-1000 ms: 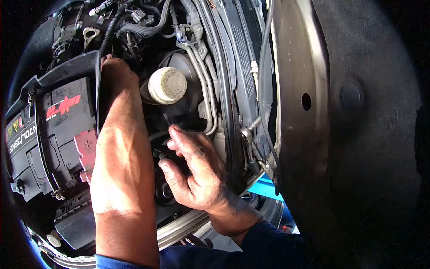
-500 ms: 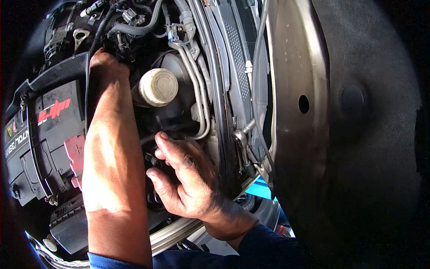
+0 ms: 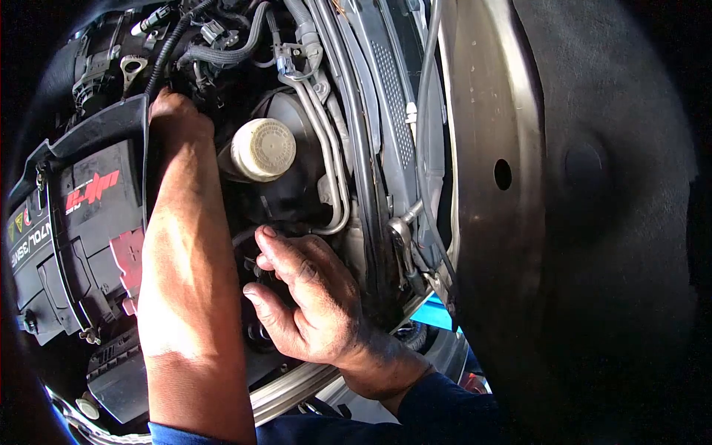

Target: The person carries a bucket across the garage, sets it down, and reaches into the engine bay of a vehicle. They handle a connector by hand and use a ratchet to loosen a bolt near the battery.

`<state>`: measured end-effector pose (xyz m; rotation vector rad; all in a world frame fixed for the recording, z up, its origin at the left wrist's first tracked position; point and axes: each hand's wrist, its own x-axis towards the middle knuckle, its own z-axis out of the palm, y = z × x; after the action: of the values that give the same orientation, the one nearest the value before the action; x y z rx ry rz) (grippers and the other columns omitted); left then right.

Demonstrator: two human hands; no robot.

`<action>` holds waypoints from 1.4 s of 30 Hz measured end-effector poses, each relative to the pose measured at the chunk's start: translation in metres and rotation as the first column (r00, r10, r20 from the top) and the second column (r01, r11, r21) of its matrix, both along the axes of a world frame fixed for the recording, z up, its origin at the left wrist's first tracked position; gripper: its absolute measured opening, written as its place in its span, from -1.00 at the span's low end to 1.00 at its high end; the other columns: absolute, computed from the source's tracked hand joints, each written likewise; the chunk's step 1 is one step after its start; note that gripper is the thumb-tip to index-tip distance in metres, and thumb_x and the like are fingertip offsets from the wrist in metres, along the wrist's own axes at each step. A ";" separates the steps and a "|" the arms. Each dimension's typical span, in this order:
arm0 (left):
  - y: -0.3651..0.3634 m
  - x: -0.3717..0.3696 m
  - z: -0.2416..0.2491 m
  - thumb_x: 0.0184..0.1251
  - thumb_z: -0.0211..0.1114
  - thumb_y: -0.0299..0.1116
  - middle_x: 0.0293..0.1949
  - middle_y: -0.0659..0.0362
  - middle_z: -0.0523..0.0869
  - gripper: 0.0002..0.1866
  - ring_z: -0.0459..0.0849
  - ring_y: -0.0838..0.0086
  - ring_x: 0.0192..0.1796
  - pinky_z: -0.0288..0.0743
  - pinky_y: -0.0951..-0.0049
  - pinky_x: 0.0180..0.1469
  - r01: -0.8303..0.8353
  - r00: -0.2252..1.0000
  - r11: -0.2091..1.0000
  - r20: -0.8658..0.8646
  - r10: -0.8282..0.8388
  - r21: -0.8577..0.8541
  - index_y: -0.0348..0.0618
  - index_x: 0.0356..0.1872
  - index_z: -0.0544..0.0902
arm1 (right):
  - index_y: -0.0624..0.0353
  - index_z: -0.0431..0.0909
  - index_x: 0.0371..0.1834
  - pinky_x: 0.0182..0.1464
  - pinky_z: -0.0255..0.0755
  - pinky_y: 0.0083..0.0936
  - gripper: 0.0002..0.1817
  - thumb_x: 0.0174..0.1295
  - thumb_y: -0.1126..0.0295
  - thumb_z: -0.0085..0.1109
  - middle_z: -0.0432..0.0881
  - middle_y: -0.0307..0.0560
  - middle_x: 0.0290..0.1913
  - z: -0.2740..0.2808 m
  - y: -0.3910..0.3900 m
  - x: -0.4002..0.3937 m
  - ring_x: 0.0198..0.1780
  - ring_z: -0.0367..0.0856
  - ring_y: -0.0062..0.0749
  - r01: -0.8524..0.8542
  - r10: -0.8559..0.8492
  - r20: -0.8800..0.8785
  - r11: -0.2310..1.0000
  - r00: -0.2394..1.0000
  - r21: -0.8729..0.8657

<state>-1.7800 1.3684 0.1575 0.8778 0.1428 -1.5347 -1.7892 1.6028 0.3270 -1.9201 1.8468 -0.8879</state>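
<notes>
The hood panel (image 3: 493, 245) stands well right of your right fingers. The battery (image 3: 93, 237) lies left of them, past your left forearm (image 3: 189, 259). Your right hand (image 3: 315, 304) has fingers close together, thumb apart. Your left hand (image 3: 178, 115) reaches beside the battery; its fingertips are hidden, so their grip can't be told. Beyond your right fingertips sits the white reservoir cap (image 3: 265, 146); right of them, a metal tool (image 3: 401, 231).
</notes>
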 end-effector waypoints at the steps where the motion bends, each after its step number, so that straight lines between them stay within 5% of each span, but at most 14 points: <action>1: 0.001 0.001 -0.001 0.34 -0.08 -0.36 -0.08 -0.03 0.63 -0.68 0.63 0.23 -0.04 0.54 0.22 -0.02 0.007 1.000 1.000 0.018 -0.007 0.013 -0.26 -0.03 0.54 | 0.39 0.32 0.18 -0.13 0.42 -0.24 -0.43 0.05 0.49 0.23 0.53 0.16 -0.17 0.000 0.000 -0.001 -0.22 0.51 -0.01 0.001 -0.001 0.001 1.000 1.000 -0.003; 3: -0.001 0.001 -0.002 0.33 -0.08 -0.36 -0.08 -0.04 0.63 -0.68 0.63 0.23 -0.05 0.55 0.22 -0.03 0.028 0.998 0.999 0.060 -0.029 0.028 -0.26 -0.03 0.54 | 0.38 0.37 0.16 -0.27 0.51 -0.48 -0.40 -0.03 0.61 0.32 0.57 0.06 -0.12 0.002 -0.001 -0.002 -0.29 0.58 -0.32 -0.022 0.020 -0.056 0.999 0.998 -0.034; 7: -0.004 0.003 -0.007 0.33 -0.08 -0.36 -0.08 -0.05 0.62 -0.68 0.64 0.24 -0.06 0.56 0.22 -0.05 0.049 0.991 0.996 0.121 -0.057 0.073 -0.28 -0.02 0.53 | 0.39 0.37 0.15 -0.27 0.50 -0.47 -0.40 -0.04 0.62 0.32 0.57 0.07 -0.14 0.002 -0.002 -0.002 -0.30 0.58 -0.31 -0.034 0.031 -0.065 0.999 0.997 -0.035; 9: -0.004 0.004 -0.008 0.33 -0.08 -0.36 -0.07 -0.06 0.61 -0.67 0.64 0.24 -0.06 0.56 0.22 -0.06 0.058 0.986 0.994 0.153 -0.072 0.092 -0.28 -0.01 0.52 | 0.39 0.32 0.18 -0.15 0.41 -0.23 -0.41 0.04 0.51 0.24 0.52 0.13 -0.23 0.002 -0.002 -0.001 -0.25 0.50 -0.02 -0.022 0.022 -0.010 0.999 1.000 -0.039; 13: -0.005 0.005 -0.006 0.33 -0.09 -0.37 -0.08 -0.06 0.61 -0.67 0.64 0.24 -0.07 0.56 0.22 -0.06 0.051 0.983 0.993 0.170 -0.068 0.103 -0.29 -0.02 0.52 | 0.39 0.31 0.19 -0.17 0.41 -0.23 -0.41 0.04 0.51 0.24 0.51 0.13 -0.24 0.001 -0.003 -0.003 -0.27 0.49 -0.03 -0.037 0.036 -0.023 0.999 0.999 -0.031; 15: -0.005 0.005 -0.005 0.33 -0.10 -0.37 -0.08 -0.06 0.61 -0.67 0.63 0.23 -0.07 0.56 0.22 -0.05 0.041 0.984 0.994 0.170 -0.059 0.106 -0.29 -0.02 0.52 | 0.40 0.39 0.12 -0.27 0.49 -0.45 -0.42 -0.05 0.62 0.32 0.58 0.08 -0.17 0.002 -0.003 -0.004 -0.34 0.58 -0.29 -0.030 0.028 -0.063 0.999 0.998 -0.035; 25: 0.019 0.006 -0.006 0.33 -0.13 -0.37 -0.10 -0.03 0.61 -0.67 0.62 0.23 -0.08 0.54 0.22 -0.04 0.055 0.985 0.979 0.151 -0.085 0.194 -0.29 -0.04 0.52 | 0.39 0.41 0.11 -0.27 0.49 -0.45 -0.43 -0.04 0.61 0.32 0.59 0.07 -0.19 0.002 -0.003 -0.003 -0.34 0.57 -0.28 -0.032 0.029 -0.057 0.998 0.998 -0.057; 27: 0.069 0.016 -0.020 0.33 -0.14 -0.37 -0.10 -0.03 0.61 -0.67 0.62 0.23 -0.08 0.54 0.22 -0.03 0.084 0.972 0.957 0.189 -0.140 0.277 -0.29 -0.04 0.52 | 0.40 0.35 0.14 -0.15 0.44 -0.24 -0.45 0.03 0.50 0.25 0.53 0.14 -0.21 0.001 -0.001 -0.001 -0.25 0.51 -0.02 -0.015 0.015 -0.028 1.000 1.000 -0.012; 33: 0.018 0.002 -0.005 0.33 -0.15 -0.38 -0.11 -0.01 0.61 -0.67 0.61 0.23 -0.09 0.53 0.21 -0.02 0.046 0.993 0.983 0.100 -0.064 0.179 -0.29 -0.05 0.52 | 0.39 0.36 0.14 -0.15 0.44 -0.23 -0.45 0.03 0.51 0.25 0.53 0.16 -0.19 0.001 -0.003 -0.002 -0.24 0.52 -0.01 -0.006 0.006 -0.008 1.000 1.000 0.013; 36: -0.005 -0.002 -0.002 0.33 -0.16 -0.38 -0.11 -0.01 0.61 -0.67 0.61 0.22 -0.09 0.53 0.21 -0.01 -0.015 1.000 0.993 0.017 0.013 0.115 -0.29 -0.06 0.52 | 0.39 0.41 0.11 -0.28 0.48 -0.47 -0.44 -0.05 0.60 0.33 0.59 0.05 -0.25 0.001 -0.006 -0.003 -0.33 0.57 -0.29 -0.017 0.014 -0.046 0.999 0.999 -0.045; 42: -0.003 -0.003 -0.005 0.33 -0.18 -0.38 -0.12 0.01 0.62 -0.66 0.60 0.22 -0.09 0.52 0.21 0.00 -0.052 0.998 0.994 -0.029 0.055 0.094 -0.29 -0.07 0.52 | 0.38 0.41 0.12 -0.30 0.48 -0.51 -0.43 -0.04 0.61 0.33 0.59 0.04 -0.26 -0.001 -0.004 -0.005 -0.34 0.56 -0.31 -0.001 0.000 -0.039 1.000 0.999 -0.017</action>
<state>-1.7831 1.3652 0.1530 0.9164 0.2606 -1.5020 -1.7940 1.5985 0.3259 -1.9613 1.8663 -0.8744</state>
